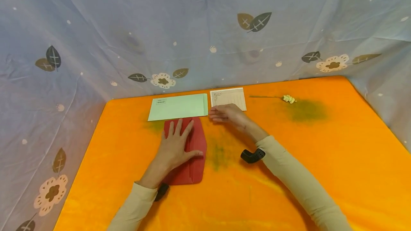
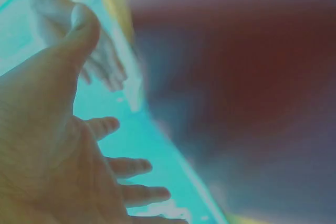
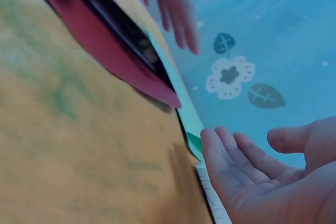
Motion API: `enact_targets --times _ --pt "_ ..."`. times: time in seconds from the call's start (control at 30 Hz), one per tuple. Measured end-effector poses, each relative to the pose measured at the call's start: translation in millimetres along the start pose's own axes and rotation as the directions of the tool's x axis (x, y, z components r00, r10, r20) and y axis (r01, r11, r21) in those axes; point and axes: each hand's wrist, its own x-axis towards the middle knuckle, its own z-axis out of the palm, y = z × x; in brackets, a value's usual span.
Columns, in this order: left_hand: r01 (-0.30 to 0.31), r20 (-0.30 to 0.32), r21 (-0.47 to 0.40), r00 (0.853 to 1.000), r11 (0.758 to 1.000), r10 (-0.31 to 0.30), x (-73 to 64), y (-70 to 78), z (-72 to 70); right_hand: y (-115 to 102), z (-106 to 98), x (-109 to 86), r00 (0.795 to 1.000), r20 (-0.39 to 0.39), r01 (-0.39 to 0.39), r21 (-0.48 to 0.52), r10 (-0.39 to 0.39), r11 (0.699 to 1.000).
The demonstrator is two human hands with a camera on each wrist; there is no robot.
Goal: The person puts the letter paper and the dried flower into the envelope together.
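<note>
A red envelope (image 1: 198, 142) lies on the orange cloth with its flap side toward the right. My left hand (image 1: 173, 149) is spread over it, fingers straight and thumb stretched toward the flap. In the right wrist view the red envelope (image 3: 118, 59) gapes along its mouth, with a dark gap inside. My right hand (image 1: 232, 117) hovers by the near edge of a cream printed card (image 1: 229, 97), overlapping its lower part. Its fingers (image 3: 220, 161) are extended and lightly bent with nothing between them.
A pale green envelope (image 1: 179, 108) lies flat at the back, left of the card. Farther right is a stem with small yellow flowers (image 1: 288, 99). A patterned grey-blue curtain (image 1: 205, 27) hangs behind and at the sides of the orange-covered table (image 1: 257, 202).
</note>
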Motion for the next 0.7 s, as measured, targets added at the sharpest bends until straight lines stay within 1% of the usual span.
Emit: enact_targets --times 0.1,0.17,0.23,0.37,0.43,0.47,0.6,0.7 --pt "-0.053 -0.059 -0.020 0.997 0.998 0.052 7.8 -0.6 -15.1 -2.8 -1.2 1.9 1.000 -0.018 0.020 0.008 -0.019 1.000" --pt "-0.092 -0.081 -0.029 0.993 0.995 0.089 16.9 -2.4 -23.4 -3.0 -1.1 3.5 0.999 -0.030 0.024 0.012 -0.024 1.000" --pt "-0.129 -0.088 -0.034 0.988 0.991 0.125 28.6 -5.6 -29.0 -2.6 -0.1 5.9 0.998 -0.034 0.043 0.002 -0.043 0.999" --pt "-0.193 -0.082 -0.038 0.978 0.980 0.190 55.7 -14.4 -34.4 0.1 5.7 14.9 0.989 -0.054 0.135 -0.013 -0.136 0.991" --pt "-0.214 -0.068 -0.049 0.975 0.976 0.211 69.6 -18.9 -35.3 1.8 9.6 20.6 0.983 -0.065 0.172 -0.026 -0.173 0.985" --pt "-0.219 -0.055 -0.058 0.975 0.974 0.216 76.3 -21.0 -35.2 2.1 11.5 23.3 0.981 -0.072 0.176 -0.029 -0.178 0.984" --pt "-0.205 0.025 -0.090 0.978 0.975 0.208 101.3 -26.4 -32.8 2.0 16.0 31.2 0.985 -0.095 0.138 -0.049 -0.142 0.989" --pt "-0.190 0.094 -0.097 0.976 0.977 0.199 115.5 -28.1 -30.9 0.3 16.6 34.8 0.988 -0.109 0.099 -0.068 -0.106 0.993"
